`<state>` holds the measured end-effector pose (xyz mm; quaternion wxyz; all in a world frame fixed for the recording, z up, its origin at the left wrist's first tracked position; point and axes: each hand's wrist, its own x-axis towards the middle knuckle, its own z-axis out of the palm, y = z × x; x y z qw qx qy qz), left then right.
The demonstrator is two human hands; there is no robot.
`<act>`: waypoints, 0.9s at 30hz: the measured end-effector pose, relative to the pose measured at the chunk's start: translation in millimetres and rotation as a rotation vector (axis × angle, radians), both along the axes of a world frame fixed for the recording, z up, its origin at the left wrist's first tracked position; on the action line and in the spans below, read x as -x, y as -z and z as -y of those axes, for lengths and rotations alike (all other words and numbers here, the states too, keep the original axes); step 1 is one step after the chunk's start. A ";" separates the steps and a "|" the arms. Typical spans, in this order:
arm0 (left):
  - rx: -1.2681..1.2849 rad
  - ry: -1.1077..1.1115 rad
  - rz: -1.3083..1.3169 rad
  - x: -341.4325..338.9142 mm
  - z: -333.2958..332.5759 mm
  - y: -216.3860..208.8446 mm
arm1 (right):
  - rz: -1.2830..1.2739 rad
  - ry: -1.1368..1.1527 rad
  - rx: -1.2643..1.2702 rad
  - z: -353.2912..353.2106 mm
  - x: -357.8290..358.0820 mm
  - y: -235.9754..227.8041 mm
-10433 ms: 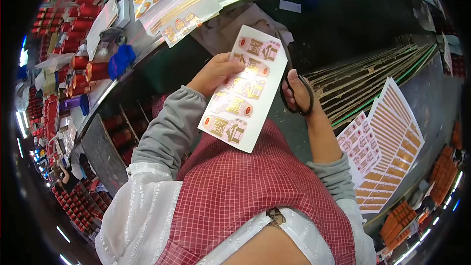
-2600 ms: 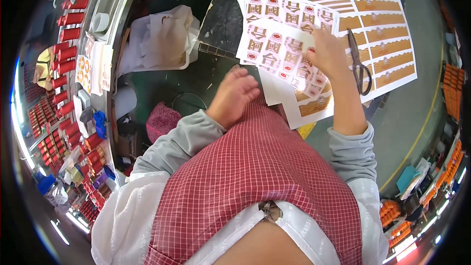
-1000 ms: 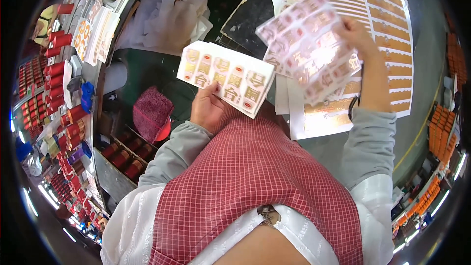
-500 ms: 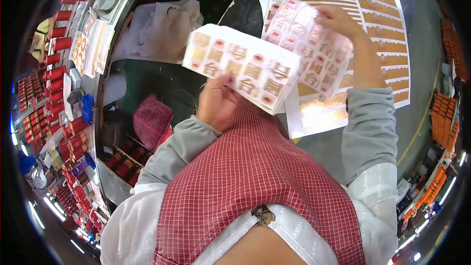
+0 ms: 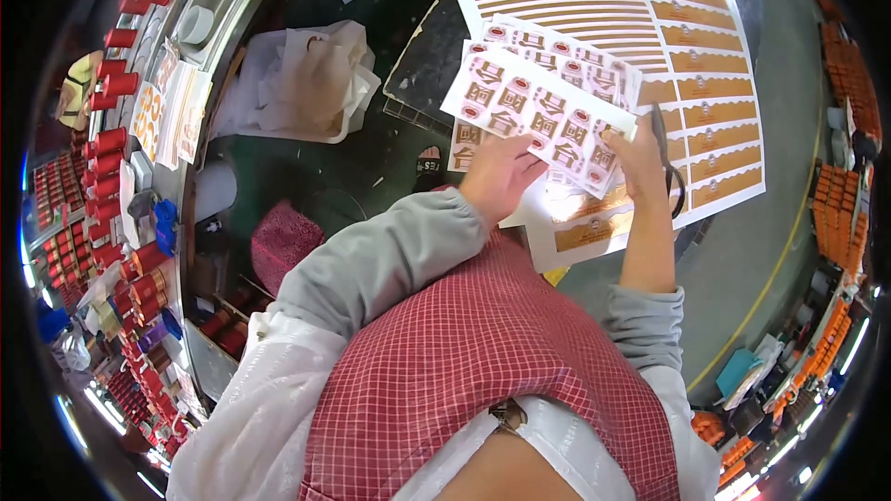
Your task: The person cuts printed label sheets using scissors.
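My left hand (image 5: 501, 176) pinches the lower edge of a white label sheet (image 5: 548, 116) printed with gold characters and red ovals. At its right end, my right hand (image 5: 640, 162) grips the same sheet, fingers closed on the corner. Beneath and behind it lie more label sheets (image 5: 608, 79) of the same kind, partly covered. A dark, looped tool that looks like scissors (image 5: 679, 190) is close against my right hand; whether the hand touches it I cannot tell.
Large white sheets with gold bands (image 5: 715, 113) cover the dark table (image 5: 422, 65). To the left stands a bin with crumpled white paper (image 5: 311, 83). A dark red patterned bundle (image 5: 283, 246) lies below it. Red spools (image 5: 116, 83) line the left bench; orange stacks (image 5: 843, 195) stand far right.
The held label sheet has moved right, over the other sheets. My right hand has let go of the sheets it was lifting and now holds this sheet's right end. The scissors-like tool has come into view.
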<state>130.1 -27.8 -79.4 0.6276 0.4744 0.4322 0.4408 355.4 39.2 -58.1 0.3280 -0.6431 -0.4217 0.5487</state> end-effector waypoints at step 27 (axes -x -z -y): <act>0.466 -0.045 0.027 45.0 -60.1 -23.0 | 0.589 -0.125 -0.242 -9.7 -4.4 6.5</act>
